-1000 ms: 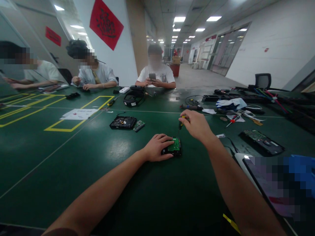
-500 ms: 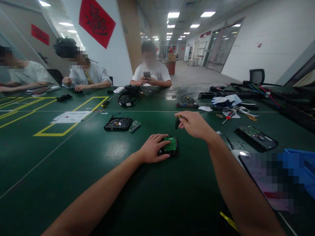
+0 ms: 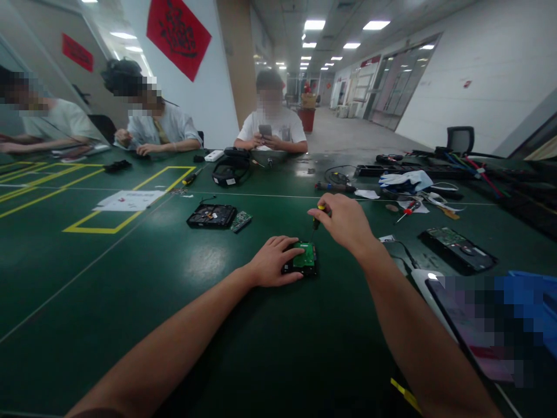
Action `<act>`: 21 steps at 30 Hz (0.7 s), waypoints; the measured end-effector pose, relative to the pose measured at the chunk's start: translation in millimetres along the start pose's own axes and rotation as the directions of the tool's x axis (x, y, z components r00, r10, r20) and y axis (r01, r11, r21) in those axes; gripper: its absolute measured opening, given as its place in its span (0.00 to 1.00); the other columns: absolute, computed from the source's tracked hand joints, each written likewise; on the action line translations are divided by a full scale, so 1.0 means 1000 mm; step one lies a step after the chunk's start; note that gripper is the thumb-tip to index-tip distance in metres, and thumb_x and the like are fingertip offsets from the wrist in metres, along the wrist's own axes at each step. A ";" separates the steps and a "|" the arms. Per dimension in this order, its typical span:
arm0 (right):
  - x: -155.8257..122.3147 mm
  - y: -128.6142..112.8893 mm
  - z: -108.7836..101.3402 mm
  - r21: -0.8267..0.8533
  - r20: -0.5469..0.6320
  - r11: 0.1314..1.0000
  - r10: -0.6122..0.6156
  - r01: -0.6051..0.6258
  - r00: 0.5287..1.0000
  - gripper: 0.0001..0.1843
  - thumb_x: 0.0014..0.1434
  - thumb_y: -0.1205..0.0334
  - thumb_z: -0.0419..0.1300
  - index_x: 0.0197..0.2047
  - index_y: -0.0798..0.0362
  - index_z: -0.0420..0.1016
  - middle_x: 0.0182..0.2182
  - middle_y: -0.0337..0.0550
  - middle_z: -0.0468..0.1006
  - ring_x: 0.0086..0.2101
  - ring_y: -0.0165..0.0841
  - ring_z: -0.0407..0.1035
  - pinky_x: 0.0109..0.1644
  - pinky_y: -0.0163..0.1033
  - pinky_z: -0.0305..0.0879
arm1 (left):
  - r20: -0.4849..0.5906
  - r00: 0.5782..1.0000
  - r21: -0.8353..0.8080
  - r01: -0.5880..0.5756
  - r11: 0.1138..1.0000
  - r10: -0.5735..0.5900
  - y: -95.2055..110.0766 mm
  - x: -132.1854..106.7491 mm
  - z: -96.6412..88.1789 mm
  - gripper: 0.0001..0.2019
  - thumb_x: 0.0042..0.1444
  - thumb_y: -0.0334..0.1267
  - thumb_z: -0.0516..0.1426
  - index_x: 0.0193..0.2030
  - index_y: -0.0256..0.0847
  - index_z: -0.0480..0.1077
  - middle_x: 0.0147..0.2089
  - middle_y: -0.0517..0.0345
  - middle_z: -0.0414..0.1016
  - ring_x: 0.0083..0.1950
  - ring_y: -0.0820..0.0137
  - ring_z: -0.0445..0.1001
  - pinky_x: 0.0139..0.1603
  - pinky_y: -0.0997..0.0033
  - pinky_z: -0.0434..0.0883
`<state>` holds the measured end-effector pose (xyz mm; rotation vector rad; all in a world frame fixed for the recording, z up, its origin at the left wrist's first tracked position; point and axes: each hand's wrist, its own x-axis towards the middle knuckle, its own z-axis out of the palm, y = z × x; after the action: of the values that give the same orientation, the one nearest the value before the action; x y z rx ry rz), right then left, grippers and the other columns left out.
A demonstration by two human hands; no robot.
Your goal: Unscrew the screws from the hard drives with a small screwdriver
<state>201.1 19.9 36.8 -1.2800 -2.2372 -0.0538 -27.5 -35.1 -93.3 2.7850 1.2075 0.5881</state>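
A small black hard drive [image 3: 304,260] with a green circuit board facing up lies on the green table [image 3: 130,290] in front of me. My left hand [image 3: 273,261] rests on its left side, fingers curled over the edge, pinning it down. My right hand [image 3: 343,222] hovers just above and to the right of the drive, closed round a small screwdriver [image 3: 318,216] with a yellow and black handle. The screwdriver tip points down toward the board's far edge; I cannot tell if it touches.
An opened drive [image 3: 211,215] with a loose green board [image 3: 241,221] lies to the left. Another drive [image 3: 456,248] lies at right, beside a tablet [image 3: 470,325] and a blue bin [image 3: 535,307]. Tools, cables and gloves [image 3: 404,180] clutter the far right. Three people sit across the table.
My right hand has lifted the screwdriver off the board and shifted slightly left and back. The left hand keeps its hold on the drive. The camera view has swung a little.
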 end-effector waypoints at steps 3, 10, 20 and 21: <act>0.000 0.000 -0.001 0.076 0.025 0.995 -0.071 0.069 0.997 0.07 0.67 0.61 0.61 0.45 0.52 0.79 0.41 0.49 0.81 0.42 0.41 0.74 0.48 0.44 0.65 | 0.001 1.000 0.005 0.000 1.000 0.000 0.001 0.000 0.000 0.36 0.62 0.64 0.58 0.71 0.47 0.65 0.72 0.42 0.62 0.70 0.46 0.63 0.69 0.40 0.61; 0.000 0.009 -0.008 0.320 0.178 0.947 -0.054 -0.006 0.982 0.13 0.69 0.65 0.55 0.51 0.53 0.79 0.35 0.44 0.82 0.34 0.36 0.75 0.44 0.42 0.67 | 0.004 1.000 0.006 -0.002 1.000 0.002 0.003 0.001 -0.003 0.35 0.63 0.62 0.58 0.70 0.46 0.65 0.72 0.42 0.62 0.70 0.46 0.63 0.69 0.40 0.61; 0.000 0.002 0.002 0.198 0.075 0.976 -0.112 0.096 0.991 0.07 0.68 0.67 0.58 0.44 0.51 0.78 0.44 0.48 0.80 0.45 0.40 0.72 0.52 0.44 0.63 | 0.001 1.000 -0.004 -0.011 1.000 0.011 -0.001 0.001 0.005 0.34 0.62 0.62 0.58 0.70 0.47 0.65 0.73 0.43 0.62 0.70 0.45 0.62 0.69 0.40 0.61; 0.000 0.004 0.000 0.216 0.086 0.971 -0.120 0.099 0.989 0.08 0.67 0.67 0.58 0.46 0.51 0.78 0.45 0.47 0.81 0.46 0.40 0.72 0.53 0.44 0.63 | 0.000 1.000 -0.006 -0.011 1.000 0.011 -0.001 0.001 0.005 0.34 0.62 0.61 0.59 0.70 0.47 0.65 0.73 0.43 0.62 0.70 0.45 0.63 0.69 0.39 0.61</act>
<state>204.6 22.0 36.0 -1.0657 -2.3247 0.2059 -26.1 -32.9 -98.1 2.7883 1.1900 0.5918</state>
